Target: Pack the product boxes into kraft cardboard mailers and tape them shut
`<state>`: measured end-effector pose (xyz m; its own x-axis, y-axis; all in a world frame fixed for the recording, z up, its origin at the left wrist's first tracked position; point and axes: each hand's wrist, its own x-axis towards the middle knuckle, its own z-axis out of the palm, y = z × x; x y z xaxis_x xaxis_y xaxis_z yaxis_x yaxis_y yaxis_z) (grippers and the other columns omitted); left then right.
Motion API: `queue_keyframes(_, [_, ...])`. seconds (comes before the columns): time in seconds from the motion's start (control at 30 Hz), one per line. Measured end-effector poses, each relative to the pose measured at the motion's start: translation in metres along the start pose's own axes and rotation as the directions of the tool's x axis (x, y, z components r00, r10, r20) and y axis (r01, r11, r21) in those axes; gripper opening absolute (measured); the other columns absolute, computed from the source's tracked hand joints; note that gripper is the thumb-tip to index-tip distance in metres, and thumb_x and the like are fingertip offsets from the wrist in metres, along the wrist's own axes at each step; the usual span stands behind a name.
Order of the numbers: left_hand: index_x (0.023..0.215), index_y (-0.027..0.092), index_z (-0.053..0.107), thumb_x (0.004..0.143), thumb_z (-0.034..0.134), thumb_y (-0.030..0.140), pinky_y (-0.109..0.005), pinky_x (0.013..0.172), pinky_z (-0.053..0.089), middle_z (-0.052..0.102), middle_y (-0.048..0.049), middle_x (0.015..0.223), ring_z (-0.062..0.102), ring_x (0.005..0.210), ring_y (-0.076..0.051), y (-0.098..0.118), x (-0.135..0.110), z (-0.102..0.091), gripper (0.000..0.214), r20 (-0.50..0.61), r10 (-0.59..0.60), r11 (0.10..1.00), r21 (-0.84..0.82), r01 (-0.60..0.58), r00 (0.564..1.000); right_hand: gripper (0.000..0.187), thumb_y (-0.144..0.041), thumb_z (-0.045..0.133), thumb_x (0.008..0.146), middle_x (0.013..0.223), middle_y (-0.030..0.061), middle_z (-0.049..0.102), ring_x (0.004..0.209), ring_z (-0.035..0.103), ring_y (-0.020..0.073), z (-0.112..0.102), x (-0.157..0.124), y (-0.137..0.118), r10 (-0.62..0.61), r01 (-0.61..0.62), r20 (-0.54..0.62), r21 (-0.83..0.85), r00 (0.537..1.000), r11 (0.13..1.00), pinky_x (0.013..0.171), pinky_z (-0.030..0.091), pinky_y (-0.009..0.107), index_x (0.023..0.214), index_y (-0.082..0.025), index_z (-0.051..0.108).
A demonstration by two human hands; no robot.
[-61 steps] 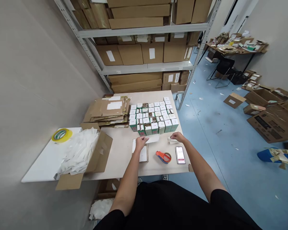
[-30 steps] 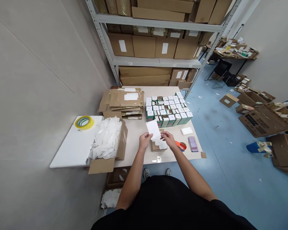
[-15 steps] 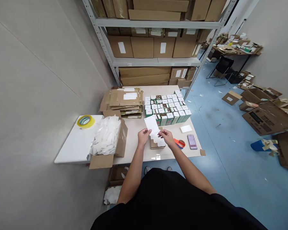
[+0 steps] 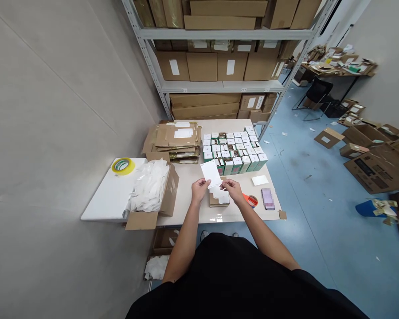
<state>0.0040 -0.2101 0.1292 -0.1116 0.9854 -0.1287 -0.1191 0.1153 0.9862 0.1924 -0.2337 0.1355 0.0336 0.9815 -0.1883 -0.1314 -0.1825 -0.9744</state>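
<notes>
A white card [image 4: 210, 173], like a label sheet, is tilted over the table between my hands. My left hand [image 4: 199, 190] pinches its lower left edge between thumb and fingers. At the lower right corner, my right hand [image 4: 232, 189] is closed with fingertips pinched on the card. Just beneath lies a small cardboard stack [image 4: 216, 203] with white paper [image 4: 222, 195] on top, partly covered by the card and my right hand. Orange-handled scissors [image 4: 252, 200] lie right of my right wrist, partly hidden by my forearm.
Rows of small white-and-green boxes [image 4: 236, 165] stand behind my hands. Flattened cardboard [image 4: 173, 139] is piled at back left. Nearer are an open carton [image 4: 170, 190] of white paper and yellow tape [image 4: 123, 166]. A white card stack [image 4: 260, 180] and a blurred purple item [image 4: 267, 199] lie right.
The camera view has turned slightly left, so the surroundings appear shifted to the right. Both hands keep nearly the same pose around the white card.
</notes>
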Motion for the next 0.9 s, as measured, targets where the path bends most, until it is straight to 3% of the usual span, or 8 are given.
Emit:
queue_keyframes(0.43, [0.078, 0.017, 0.075, 0.068, 0.086, 0.049, -0.031, 0.077, 0.053, 0.074, -0.0050, 0.080, 0.067, 0.077, -0.019, 0.001, 0.001, 0.003, 0.036, 0.012, -0.010, 1.000, 0.006, 0.010, 1.000, 0.027, -0.046, 0.076, 0.074, 0.078, 0.0038, 0.075, 0.074, 0.069, 0.0186, -0.001, 0.000, -0.004, 0.005, -0.005, 0.027, 0.005, 1.000, 1.000, 0.074, 0.050, 0.033, 0.079, -0.021, 0.068])
queue_keyframes(0.53, [0.091, 0.017, 0.076, 0.068, 0.087, 0.045, -0.032, 0.078, 0.053, 0.075, -0.0061, 0.086, 0.068, 0.080, -0.020, 0.000, 0.001, 0.004, 0.039, -0.025, -0.022, 0.997, 0.073, 0.024, 0.999, 0.030, -0.049, 0.076, 0.075, 0.078, 0.0038, 0.074, 0.075, 0.069, 0.0188, -0.001, 0.000, -0.004, 0.003, -0.003, 0.038, 0.013, 0.999, 1.000, 0.073, 0.050, 0.032, 0.080, -0.021, 0.066])
queue_keyframes(0.63, [0.108, 0.021, 0.076, 0.065, 0.091, 0.036, -0.033, 0.083, 0.053, 0.074, -0.0089, 0.105, 0.069, 0.092, -0.022, 0.005, -0.003, 0.010, 0.048, -0.133, 0.091, 0.972, 0.227, -0.059, 0.987, 0.035, -0.054, 0.075, 0.077, 0.083, 0.0046, 0.075, 0.078, 0.069, 0.0192, -0.001, -0.002, -0.007, -0.010, 0.008, 0.062, 0.037, 0.998, 0.999, 0.073, 0.051, 0.031, 0.082, -0.021, 0.065])
queue_keyframes(0.7, [0.104, 0.022, 0.078, 0.071, 0.088, 0.038, -0.033, 0.085, 0.054, 0.074, -0.0107, 0.111, 0.069, 0.097, -0.023, 0.010, -0.008, 0.018, 0.038, -0.038, 0.156, 0.952, 0.271, -0.140, 0.987, 0.037, -0.057, 0.075, 0.079, 0.084, 0.0045, 0.074, 0.079, 0.069, 0.0193, 0.000, -0.003, -0.010, -0.033, 0.030, 0.084, 0.038, 0.996, 0.999, 0.072, 0.051, 0.031, 0.083, -0.022, 0.065])
queue_keyframes(0.8, [0.100, 0.021, 0.082, 0.080, 0.080, 0.046, -0.035, 0.083, 0.057, 0.076, -0.0116, 0.109, 0.072, 0.094, -0.024, 0.018, -0.016, 0.028, 0.032, 0.233, 0.124, 0.970, 0.175, -0.167, 0.965, 0.038, -0.060, 0.073, 0.080, 0.081, 0.0033, 0.071, 0.080, 0.067, 0.0192, 0.001, -0.003, -0.014, -0.083, 0.083, 0.112, 0.009, 0.990, 0.997, 0.071, 0.050, 0.030, 0.084, -0.022, 0.067])
queue_keyframes(0.9, [0.101, 0.021, 0.083, 0.079, 0.081, 0.048, -0.037, 0.085, 0.058, 0.078, -0.0110, 0.107, 0.073, 0.096, -0.027, 0.022, -0.021, 0.033, 0.035, 0.274, 0.099, 0.984, 0.113, -0.134, 0.957, 0.039, -0.062, 0.072, 0.081, 0.080, 0.0026, 0.070, 0.078, 0.064, 0.0190, -0.001, -0.003, -0.017, -0.126, 0.129, 0.120, -0.016, 0.985, 0.992, 0.067, 0.049, 0.030, 0.086, -0.023, 0.067])
